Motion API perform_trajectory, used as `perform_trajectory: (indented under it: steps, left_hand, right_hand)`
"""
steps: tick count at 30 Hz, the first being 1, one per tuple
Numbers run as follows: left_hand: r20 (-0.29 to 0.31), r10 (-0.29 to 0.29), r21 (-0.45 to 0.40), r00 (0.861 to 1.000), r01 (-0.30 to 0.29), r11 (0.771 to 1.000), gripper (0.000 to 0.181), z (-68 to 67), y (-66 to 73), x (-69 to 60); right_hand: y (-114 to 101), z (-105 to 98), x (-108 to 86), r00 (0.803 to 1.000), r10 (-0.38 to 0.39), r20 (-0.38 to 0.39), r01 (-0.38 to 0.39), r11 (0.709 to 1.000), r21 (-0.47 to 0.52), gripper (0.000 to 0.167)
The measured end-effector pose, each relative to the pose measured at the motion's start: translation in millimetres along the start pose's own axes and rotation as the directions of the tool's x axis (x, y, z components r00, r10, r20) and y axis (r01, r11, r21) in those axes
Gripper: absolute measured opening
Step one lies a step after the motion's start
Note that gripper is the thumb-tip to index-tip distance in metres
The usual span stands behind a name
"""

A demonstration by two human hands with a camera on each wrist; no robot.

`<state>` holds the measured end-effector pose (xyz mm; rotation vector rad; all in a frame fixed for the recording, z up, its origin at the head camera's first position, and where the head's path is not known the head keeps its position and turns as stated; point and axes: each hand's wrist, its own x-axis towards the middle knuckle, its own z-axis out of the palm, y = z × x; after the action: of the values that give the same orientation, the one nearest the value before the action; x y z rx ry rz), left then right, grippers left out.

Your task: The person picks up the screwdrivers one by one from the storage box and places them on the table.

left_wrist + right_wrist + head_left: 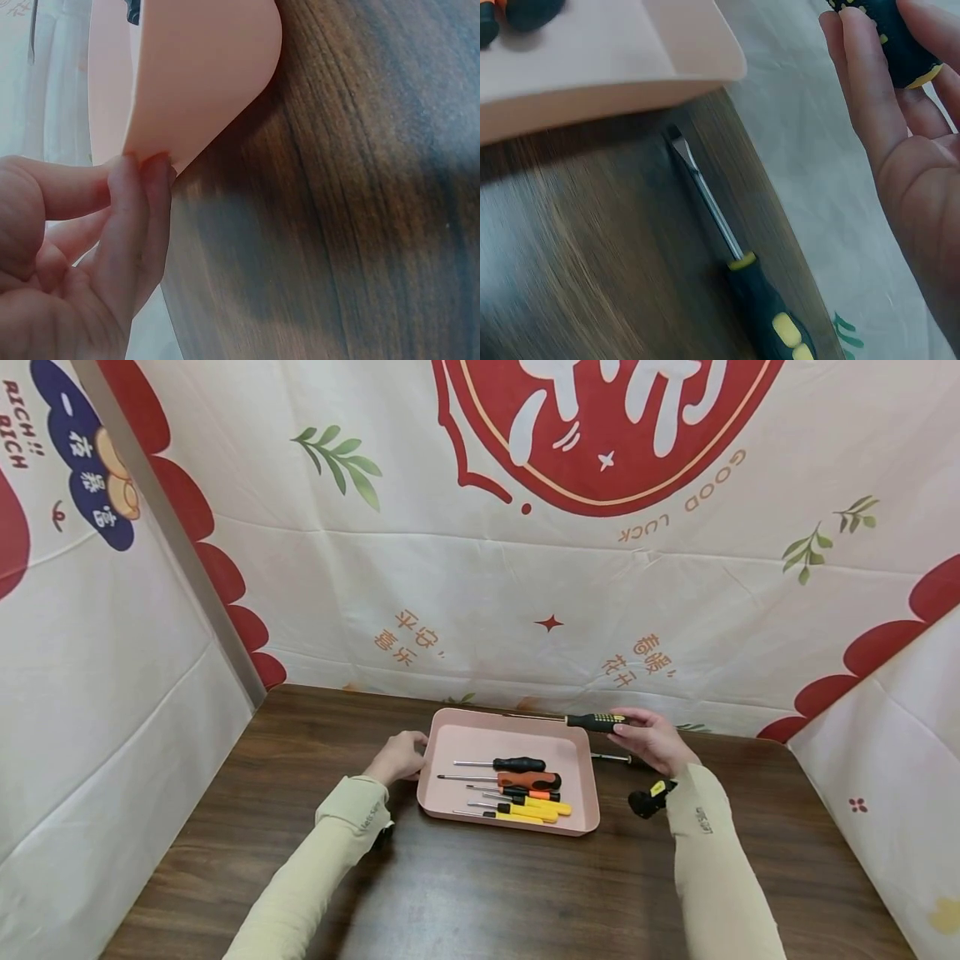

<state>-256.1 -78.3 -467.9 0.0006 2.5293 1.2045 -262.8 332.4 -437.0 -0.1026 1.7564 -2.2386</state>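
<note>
The tray (pixel 461 743) holds several screwdrivers (pixel 530 778); the left hand (pixel 397 757) pinches its left edge, the right hand (pixel 655 740) grips a dark screwdriver (pixel 594 722); 1 flat-tipped screwdriver (pixel 742 262) remains on the counter (pixel 487 893).

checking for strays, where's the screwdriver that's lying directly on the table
The screwdriver lies on the table just right of the pink tray in the head view, its handle partly hidden behind the right hand.
</note>
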Motion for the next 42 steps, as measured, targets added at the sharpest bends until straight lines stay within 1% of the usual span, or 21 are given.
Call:
perform_trajectory:
  steps: [5, 12, 19, 26, 34, 42]
  left_hand:
    - [-0.004, 0.005, 0.002, 1.000, -0.005, 1.000, 0.040, 0.5, 0.0, 0.2]
    - [0.002, -0.002, 0.009, 1.000, 0.002, 1.000, 0.040, -0.1, -0.6, 0.4]
    - [-0.002, 0.000, -0.003, 1.000, 0.000, 1.000, 0.040, 0.8, -0.3, 1.1]
    - [0.007, -0.006, -0.002, 1.000, 0.006, 1.000, 0.040, 0.8, -1.3, 1.9]
    - [0.012, 0.001, -0.008, 1.000, -0.001, 1.000, 0.039, -0.5, -1.8, 1.5]
    - [0.012, -0.001, -0.010, 1.000, 0.001, 1.000, 0.039, -1.2, -0.1, -0.1]
  right_hand:
    - [-5, -12, -11.5, 0.999, -0.020, 0.028, 0.020, 1.000, 0.009, 0.034]
    - [-11, -28, -24.5, 0.999, -0.023, 0.049, 0.021, 0.999, 0.043, 0.036]
    - [-11, -44, -36.6, 0.996, -0.040, 0.073, 0.031, 0.992, 0.118, 0.039]
    - [-15, -56, -49.8, 0.998, -0.040, 0.041, 0.035, 0.993, 0.111, 0.037]
    - [-19, -69, -62.2, 0.997, -0.066, 0.040, 0.059, 0.985, 0.165, 0.039]
    - [-15, -84, -76.8, 0.996, -0.086, 0.002, 0.084, 0.983, 0.162, 0.040]
